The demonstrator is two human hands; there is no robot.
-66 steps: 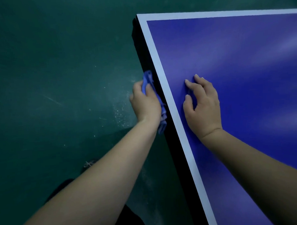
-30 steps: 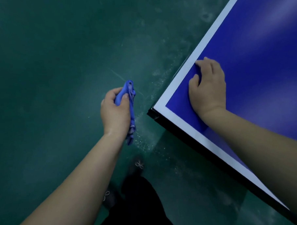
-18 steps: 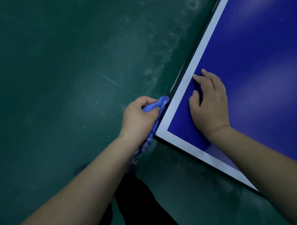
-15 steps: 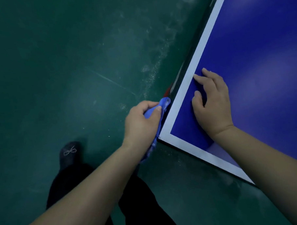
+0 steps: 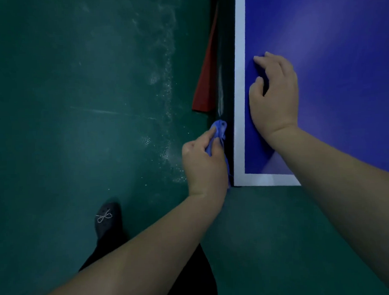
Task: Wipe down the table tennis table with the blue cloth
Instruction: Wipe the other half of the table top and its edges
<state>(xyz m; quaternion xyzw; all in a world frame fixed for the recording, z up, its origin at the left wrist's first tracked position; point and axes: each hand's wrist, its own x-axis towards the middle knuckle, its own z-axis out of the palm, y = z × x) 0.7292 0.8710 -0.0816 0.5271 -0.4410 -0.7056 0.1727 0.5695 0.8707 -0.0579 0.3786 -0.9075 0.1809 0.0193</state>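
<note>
The table tennis table (image 5: 340,40) fills the upper right: a dark blue top with a white border line, its near left corner just right of centre. My left hand (image 5: 204,167) grips the bunched blue cloth (image 5: 219,127) and holds it against the table's dark side edge just past that corner. Most of the cloth is hidden by my fingers; a strip hangs down by my wrist. My right hand (image 5: 273,94) rests on the blue top near the left border, fingers bent, holding nothing.
Dark green floor (image 5: 76,108) lies to the left and below, with pale dust marks beside the table. A red panel (image 5: 205,84) shows under the table's left side. My dark shoe (image 5: 106,220) and trouser leg stand at the bottom centre.
My left hand has brought the cloth from the open air to the table's side edge and slid it along past the corner. My view has swung round the corner. My right hand stays on the top.
</note>
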